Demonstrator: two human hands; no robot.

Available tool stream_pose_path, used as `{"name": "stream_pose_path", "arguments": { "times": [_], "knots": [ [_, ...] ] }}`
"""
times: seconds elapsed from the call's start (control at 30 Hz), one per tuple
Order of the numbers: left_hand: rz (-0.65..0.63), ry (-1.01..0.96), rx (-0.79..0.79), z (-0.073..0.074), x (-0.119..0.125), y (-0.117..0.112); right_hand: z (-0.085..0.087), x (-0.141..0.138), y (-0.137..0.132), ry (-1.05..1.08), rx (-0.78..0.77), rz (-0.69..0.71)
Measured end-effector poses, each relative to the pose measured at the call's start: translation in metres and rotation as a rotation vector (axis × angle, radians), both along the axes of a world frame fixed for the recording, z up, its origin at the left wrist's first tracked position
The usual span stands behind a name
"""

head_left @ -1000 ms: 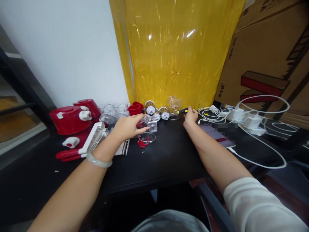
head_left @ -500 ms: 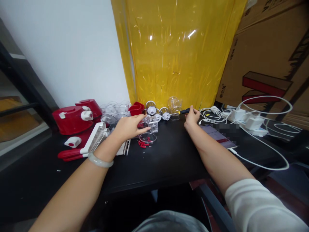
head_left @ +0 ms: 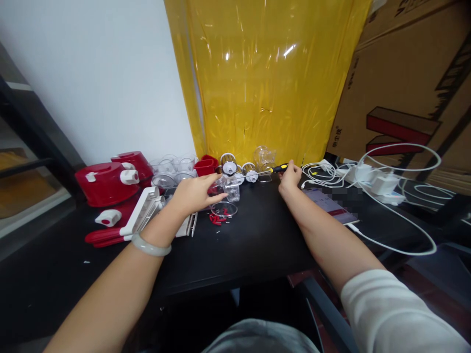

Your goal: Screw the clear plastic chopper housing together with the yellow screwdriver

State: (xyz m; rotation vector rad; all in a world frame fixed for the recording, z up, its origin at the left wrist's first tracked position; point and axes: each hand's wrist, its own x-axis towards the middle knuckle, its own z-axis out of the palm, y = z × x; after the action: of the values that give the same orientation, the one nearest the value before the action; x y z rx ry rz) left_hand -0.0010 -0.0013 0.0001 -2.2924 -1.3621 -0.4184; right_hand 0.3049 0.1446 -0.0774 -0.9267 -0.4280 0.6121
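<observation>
My right hand point(head_left: 290, 176) is closed on the end of a black and yellow screwdriver point(head_left: 278, 168). The screwdriver's thin shaft points left toward a clear plastic part point(head_left: 232, 190). Around that part's left side are the thumb and fingers of my left hand point(head_left: 196, 192), which hold it on the black table; the fingers partly hide it. Just in front of the part lie small red pieces point(head_left: 217, 218) and what look like loose screws. Whether the screwdriver's tip touches the clear part, I cannot tell.
Behind my hands stand white-capped cylinders point(head_left: 228, 164), red cups point(head_left: 204, 167) and clear cups point(head_left: 164, 179). Red housings point(head_left: 105, 184) and white handled parts point(head_left: 142, 213) lie left. To the right are a tablet point(head_left: 329, 203), white cables point(head_left: 322, 174) and chargers point(head_left: 382, 184).
The screwdriver's handle has turned a little in my right hand, showing more yellow. The whole view has shifted slightly; my left hand keeps its place on the clear part.
</observation>
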Motion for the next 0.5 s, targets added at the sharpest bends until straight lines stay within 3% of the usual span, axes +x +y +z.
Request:
{"name": "stream_pose_path", "arguments": {
  "times": [0.13, 0.33, 0.5],
  "knots": [
    [0.003, 0.006, 0.006, 0.0, 0.0, 0.0, 0.0, -0.001, 0.0, 0.05, -0.04, -0.063],
    [0.002, 0.001, 0.003, 0.0, 0.0, 0.0, 0.004, -0.001, -0.004, 0.024, -0.006, 0.032],
    [0.007, 0.006, 0.003, -0.001, 0.0, 0.0, 0.009, -0.004, -0.007, 0.12, -0.017, 0.089]
  ]
}}
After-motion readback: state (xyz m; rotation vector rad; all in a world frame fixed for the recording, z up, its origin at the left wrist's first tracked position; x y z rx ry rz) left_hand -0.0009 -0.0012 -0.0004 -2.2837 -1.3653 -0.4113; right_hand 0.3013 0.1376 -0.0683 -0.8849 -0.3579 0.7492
